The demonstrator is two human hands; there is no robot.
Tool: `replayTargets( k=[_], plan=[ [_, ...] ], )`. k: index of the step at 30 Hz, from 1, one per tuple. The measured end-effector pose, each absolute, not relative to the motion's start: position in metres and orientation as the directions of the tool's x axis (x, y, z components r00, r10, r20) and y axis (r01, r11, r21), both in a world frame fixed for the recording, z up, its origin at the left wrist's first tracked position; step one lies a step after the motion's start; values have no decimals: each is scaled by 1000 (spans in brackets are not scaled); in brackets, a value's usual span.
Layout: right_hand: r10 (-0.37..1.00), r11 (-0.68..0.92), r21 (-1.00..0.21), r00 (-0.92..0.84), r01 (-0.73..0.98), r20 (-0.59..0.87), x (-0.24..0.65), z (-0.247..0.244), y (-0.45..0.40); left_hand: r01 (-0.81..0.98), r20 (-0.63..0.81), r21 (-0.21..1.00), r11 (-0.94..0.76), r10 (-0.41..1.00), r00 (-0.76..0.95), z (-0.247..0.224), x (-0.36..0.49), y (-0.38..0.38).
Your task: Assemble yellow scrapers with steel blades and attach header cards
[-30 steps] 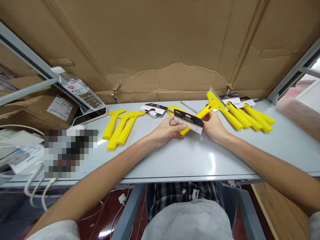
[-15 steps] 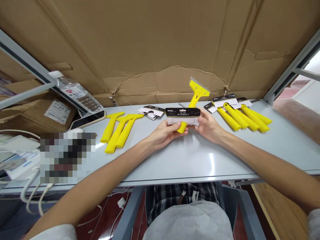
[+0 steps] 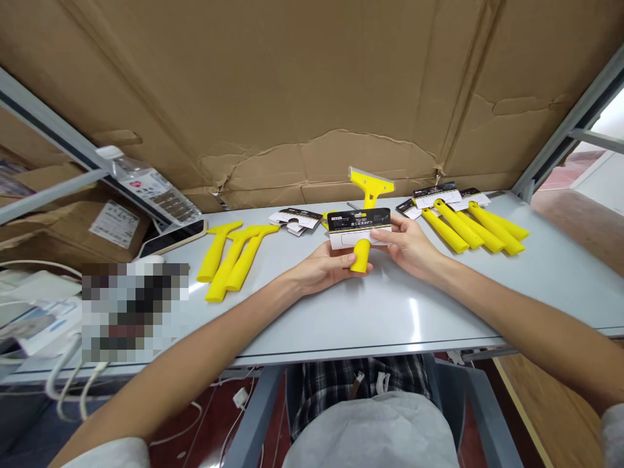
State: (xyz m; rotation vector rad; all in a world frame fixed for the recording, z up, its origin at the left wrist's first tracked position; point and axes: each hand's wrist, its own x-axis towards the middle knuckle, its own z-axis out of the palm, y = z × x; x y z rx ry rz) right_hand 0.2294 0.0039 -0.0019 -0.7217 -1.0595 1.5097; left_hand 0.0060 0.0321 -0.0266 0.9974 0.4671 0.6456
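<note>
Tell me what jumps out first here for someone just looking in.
The yellow scraper held up at table centre, its handle running through a black-and-white card gripped by the left hand and right hand. Bare yellow handles lie on the left of the grey table, carded scrapers on the right. Torn cardboard fills the background.

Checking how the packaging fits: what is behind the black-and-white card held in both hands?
Behind the card runs a yellow scraper: its head shows above, its handle end below. The middle of the handle is covered by the card, held by left hand and right hand.
</note>
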Motion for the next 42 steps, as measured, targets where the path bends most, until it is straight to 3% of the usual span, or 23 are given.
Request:
replayTargets(
  k=[11, 16, 21, 27, 34, 42],
  plan=[
    [975, 45, -946, -191, -321, 111, 228, -5, 4, -308, 18, 903, 301, 687, 727, -24, 10, 29],
    [987, 143, -961, -38, -239, 156, 232, -13, 10, -312, 43, 915, 257, 706, 706, -21, 7, 31],
    [977, 143, -972, -132, -188, 169, 233, -16, 12, -285, 43, 932, 224, 713, 700, -19, 7, 30],
    [992, 51, -948, -92, -314, 84, 232, -15, 13, -229, -5, 941, 248, 688, 725, -18, 5, 30],
    [995, 83, -884, 80, -459, 52, 241, -6, 21, 47, -157, 977, 207, 553, 819, -17, -1, 28],
    [983, 138, -861, 175, -489, 58, 244, 0, 23, 163, -223, 972, 169, 453, 863, -6, -8, 35]
  ],
)
